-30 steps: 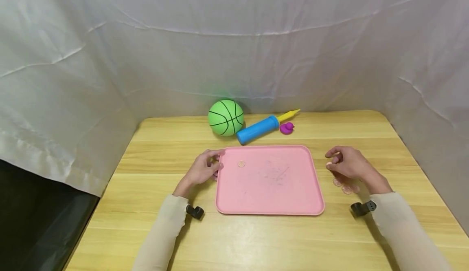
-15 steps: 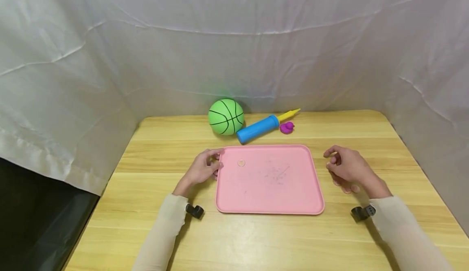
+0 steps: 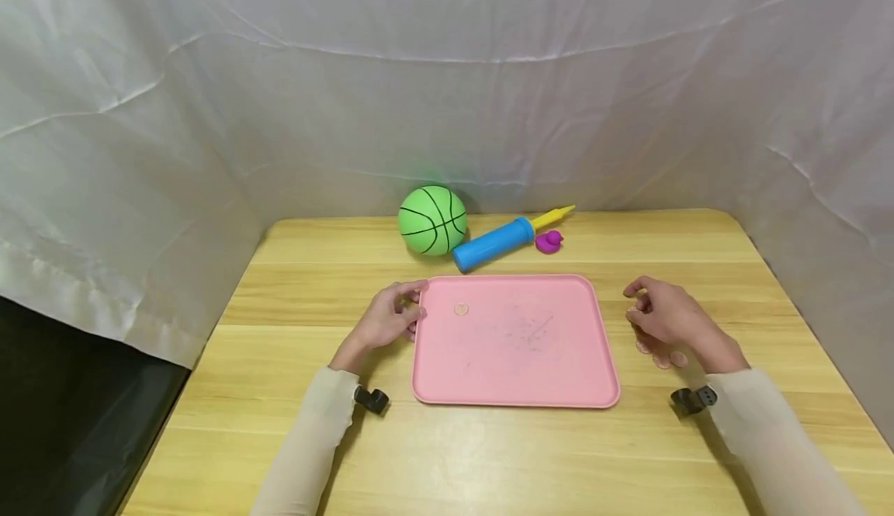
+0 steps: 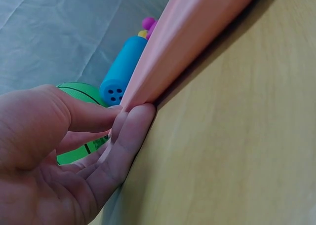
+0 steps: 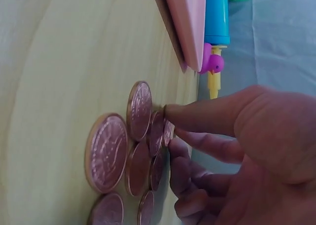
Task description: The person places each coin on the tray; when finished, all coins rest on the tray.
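In the head view a pink tray (image 3: 517,341) lies on the wooden table, with one small coin (image 3: 462,309) near its upper left. My left hand (image 3: 386,316) pinches the tray's left rim, thumb above and fingers at the side, as the left wrist view (image 4: 89,146) of that hand confirms. To the right of the tray, my right hand (image 3: 667,314) is over a cluster of several copper-coloured coins (image 5: 107,152) lying flat. Its thumb and curled fingers close on the edges of the farthest coin (image 5: 168,133), partly hidden, still down at the table.
Behind the tray are a green ball (image 3: 432,220) with black lines, a blue hand pump (image 3: 493,244) with a yellow tip, and a purple toy duck (image 3: 549,242). A pale cloth (image 3: 489,74) hangs around the table's (image 3: 475,454) back and sides.
The right hand shifts slightly over the coins, its fingertips staying by the same coin. The left hand keeps its hold on the rim; tray and coin on it stay put.
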A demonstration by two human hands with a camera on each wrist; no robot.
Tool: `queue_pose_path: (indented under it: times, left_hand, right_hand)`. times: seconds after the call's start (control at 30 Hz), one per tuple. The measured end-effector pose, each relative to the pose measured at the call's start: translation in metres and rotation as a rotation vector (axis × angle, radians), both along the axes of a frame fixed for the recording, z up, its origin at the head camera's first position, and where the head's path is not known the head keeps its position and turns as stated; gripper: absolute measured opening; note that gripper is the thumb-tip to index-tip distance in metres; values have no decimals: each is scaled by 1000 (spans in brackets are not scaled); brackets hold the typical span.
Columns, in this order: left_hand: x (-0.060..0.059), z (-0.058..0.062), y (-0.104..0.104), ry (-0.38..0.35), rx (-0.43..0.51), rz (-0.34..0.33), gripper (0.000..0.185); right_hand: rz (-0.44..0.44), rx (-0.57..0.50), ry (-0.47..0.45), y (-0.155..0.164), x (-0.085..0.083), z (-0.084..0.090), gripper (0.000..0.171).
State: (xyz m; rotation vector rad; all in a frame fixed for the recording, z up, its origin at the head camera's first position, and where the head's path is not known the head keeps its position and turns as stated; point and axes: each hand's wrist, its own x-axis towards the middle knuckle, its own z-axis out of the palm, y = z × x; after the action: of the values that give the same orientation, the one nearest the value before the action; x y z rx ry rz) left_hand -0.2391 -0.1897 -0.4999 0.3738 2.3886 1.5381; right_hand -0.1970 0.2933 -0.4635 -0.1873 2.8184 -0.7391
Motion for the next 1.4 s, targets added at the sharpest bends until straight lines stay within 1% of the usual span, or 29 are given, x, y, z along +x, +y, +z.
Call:
queue_pose_path:
  times: [0.13, 0.27, 0.4, 0.57, 0.73, 0.8, 0.93, 1.07, 1.2, 1.27, 1.4]
  left_hand:
    - [-1, 0, 0, -5, -2, 2, 54]
    - [-1, 1, -1, -5, -2, 2, 54]
    - [-1, 1, 0, -3, 4, 4, 54]
    - [-2, 0, 0, -1, 8, 11, 54]
    - [-2, -1, 0, -4, 2, 11, 54]
    - [-2, -1, 0, -5, 4, 11, 54]
    - [-2, -1, -1, 2, 2, 9, 54]
    - [-2, -2, -1, 6, 0, 8, 54]
    - [-2, -1, -1, -1, 4, 13, 54]
    - [-2, -1, -1, -5, 2, 13, 54]
    - [-1, -1, 0, -7, 2, 9, 54]
  right_hand:
    - [40, -17, 23, -3, 0, -1, 36]
    - [44, -36, 31, -5, 1, -3, 31]
    - [21, -52, 42, -6, 1, -1, 29]
    - [-37, -68, 38, -6, 1, 3, 29]
    - [-76, -61, 49, -7, 2, 4, 22]
    - [-86, -66, 73, -8, 3, 4, 19]
    - [-134, -133, 97, -10, 3, 3, 19]
    - [-173, -224, 96, -16, 1, 3, 31]
    - [-186, -301, 48, -26, -4, 5, 42]
    - [-192, -339, 13, -31, -6, 7, 44]
    - [-176, -419, -39, -43, -9, 10, 44]
